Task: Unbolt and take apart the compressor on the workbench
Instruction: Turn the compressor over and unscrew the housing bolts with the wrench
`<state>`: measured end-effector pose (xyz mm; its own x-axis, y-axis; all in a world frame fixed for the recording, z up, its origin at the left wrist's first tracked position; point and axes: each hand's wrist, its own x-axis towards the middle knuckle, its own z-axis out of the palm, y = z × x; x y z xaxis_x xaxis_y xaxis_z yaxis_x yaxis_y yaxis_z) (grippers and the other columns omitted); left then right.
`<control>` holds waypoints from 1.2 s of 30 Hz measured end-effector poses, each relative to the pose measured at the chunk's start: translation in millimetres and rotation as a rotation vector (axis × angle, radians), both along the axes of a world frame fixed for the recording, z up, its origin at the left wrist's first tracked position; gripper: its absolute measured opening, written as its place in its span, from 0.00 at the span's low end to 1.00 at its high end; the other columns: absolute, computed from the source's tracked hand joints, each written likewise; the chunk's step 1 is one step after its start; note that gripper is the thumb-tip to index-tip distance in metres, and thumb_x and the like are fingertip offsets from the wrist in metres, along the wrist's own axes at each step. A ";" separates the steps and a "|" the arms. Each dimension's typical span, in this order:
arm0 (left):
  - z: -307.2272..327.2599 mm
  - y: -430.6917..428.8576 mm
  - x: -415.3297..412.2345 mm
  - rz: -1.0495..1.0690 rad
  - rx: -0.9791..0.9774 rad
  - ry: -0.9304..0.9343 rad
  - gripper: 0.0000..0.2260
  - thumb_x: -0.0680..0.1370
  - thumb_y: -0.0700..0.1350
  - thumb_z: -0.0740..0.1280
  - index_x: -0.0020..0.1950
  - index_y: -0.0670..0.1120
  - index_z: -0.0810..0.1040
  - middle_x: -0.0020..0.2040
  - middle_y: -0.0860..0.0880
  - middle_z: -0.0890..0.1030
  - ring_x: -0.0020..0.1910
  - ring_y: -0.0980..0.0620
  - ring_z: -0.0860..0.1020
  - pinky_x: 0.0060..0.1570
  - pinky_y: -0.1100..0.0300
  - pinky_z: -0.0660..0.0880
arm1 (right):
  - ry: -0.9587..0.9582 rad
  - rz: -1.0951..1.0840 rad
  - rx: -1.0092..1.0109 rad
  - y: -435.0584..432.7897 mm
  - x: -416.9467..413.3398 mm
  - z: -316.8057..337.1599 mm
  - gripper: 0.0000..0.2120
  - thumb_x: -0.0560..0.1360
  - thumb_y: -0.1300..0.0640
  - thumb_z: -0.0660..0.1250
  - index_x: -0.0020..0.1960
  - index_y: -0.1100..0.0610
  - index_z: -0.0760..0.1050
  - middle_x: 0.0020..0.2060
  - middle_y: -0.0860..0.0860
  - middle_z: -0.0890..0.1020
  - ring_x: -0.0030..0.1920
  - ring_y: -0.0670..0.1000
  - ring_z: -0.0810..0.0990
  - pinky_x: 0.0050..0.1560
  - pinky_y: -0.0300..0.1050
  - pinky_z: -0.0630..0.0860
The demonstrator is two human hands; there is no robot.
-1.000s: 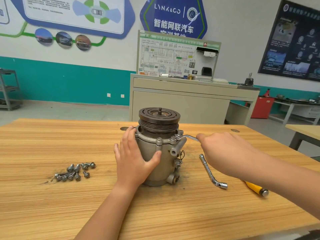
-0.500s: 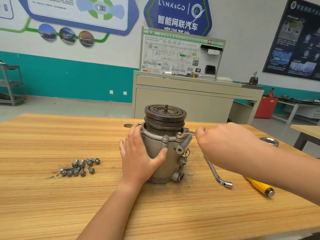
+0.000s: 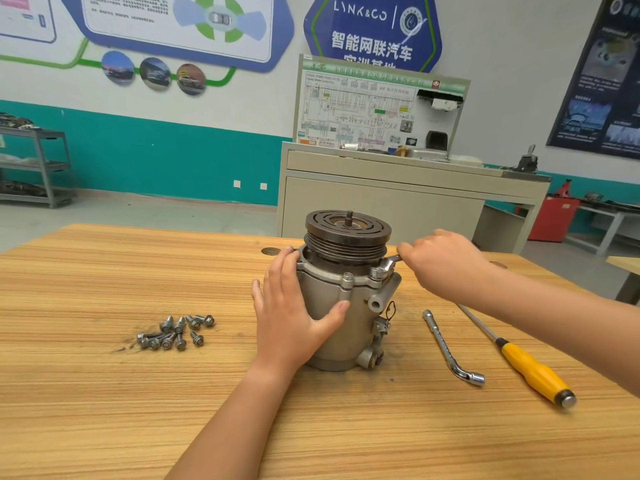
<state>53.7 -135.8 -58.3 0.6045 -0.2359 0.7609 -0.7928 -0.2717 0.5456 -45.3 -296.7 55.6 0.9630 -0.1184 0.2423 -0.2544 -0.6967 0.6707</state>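
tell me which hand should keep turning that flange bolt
The right hand: it already holds the wrench seated on the bolt. The left hand is pressed flat against the compressor, steadying it.

Two bare forearms and hands of one person enter from the lower edge and right side of the view. The left hand [image 3: 292, 318] and right hand [image 3: 445, 263] wear no gloves, rings, watch or bracelets. No sleeve shows on either arm; both are uncovered as far as the frame edge. The fingernails are short and unpainted. The arms look slender, with no marks or tattoos visible.
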 end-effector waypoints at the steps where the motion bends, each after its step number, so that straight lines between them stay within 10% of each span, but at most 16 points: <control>1: 0.2 0.3 -0.2 -0.003 -0.005 0.002 0.41 0.66 0.65 0.59 0.71 0.39 0.64 0.72 0.44 0.65 0.71 0.47 0.62 0.67 0.33 0.56 | -0.012 0.017 0.015 -1.2 5.7 -2.7 0.09 0.78 0.64 0.55 0.56 0.56 0.68 0.41 0.49 0.79 0.42 0.53 0.78 0.45 0.42 0.67; 4: 0.7 1.4 -1.0 -0.015 -0.024 0.010 0.41 0.66 0.65 0.60 0.70 0.39 0.64 0.71 0.45 0.65 0.71 0.47 0.63 0.67 0.33 0.56 | -0.077 0.035 0.012 -3.2 4.7 -4.5 0.10 0.78 0.63 0.54 0.56 0.57 0.70 0.44 0.50 0.80 0.43 0.53 0.79 0.48 0.42 0.68; 9: 2.4 1.5 -1.2 -0.024 -0.034 0.012 0.41 0.65 0.65 0.60 0.70 0.39 0.65 0.71 0.44 0.66 0.71 0.47 0.63 0.67 0.33 0.56 | -0.447 0.110 0.345 5.4 -42.7 -0.4 0.13 0.80 0.54 0.52 0.59 0.58 0.69 0.30 0.47 0.73 0.28 0.50 0.69 0.26 0.41 0.60; 15: 0.6 0.8 -1.2 -0.025 -0.036 0.015 0.41 0.66 0.65 0.60 0.71 0.40 0.64 0.71 0.45 0.65 0.71 0.48 0.62 0.68 0.33 0.55 | -0.166 -0.057 0.510 29.1 -71.6 6.1 0.15 0.81 0.50 0.50 0.67 0.47 0.61 0.37 0.46 0.76 0.36 0.46 0.74 0.36 0.42 0.74; 25: -0.4 0.1 -0.1 -0.024 -0.038 0.012 0.41 0.66 0.65 0.60 0.71 0.40 0.64 0.71 0.45 0.65 0.71 0.48 0.62 0.68 0.33 0.54 | 0.043 -0.134 0.017 53.8 -62.6 8.5 0.27 0.76 0.65 0.55 0.73 0.54 0.53 0.27 0.47 0.65 0.25 0.47 0.62 0.21 0.40 0.58; 30: 0.1 0.0 -0.4 -0.027 -0.037 0.013 0.41 0.65 0.65 0.60 0.70 0.40 0.64 0.71 0.45 0.65 0.71 0.47 0.63 0.67 0.33 0.56 | 0.059 -0.068 -0.006 48.7 -63.0 8.4 0.23 0.79 0.55 0.49 0.73 0.54 0.52 0.27 0.46 0.64 0.25 0.46 0.61 0.22 0.40 0.57; 36: -0.3 0.2 0.2 -0.021 -0.034 0.012 0.41 0.66 0.65 0.60 0.71 0.40 0.64 0.72 0.45 0.64 0.71 0.49 0.62 0.67 0.33 0.56 | 0.034 -0.154 -0.127 32.9 -43.8 17.5 0.14 0.78 0.61 0.54 0.62 0.51 0.67 0.27 0.47 0.63 0.25 0.47 0.61 0.24 0.41 0.53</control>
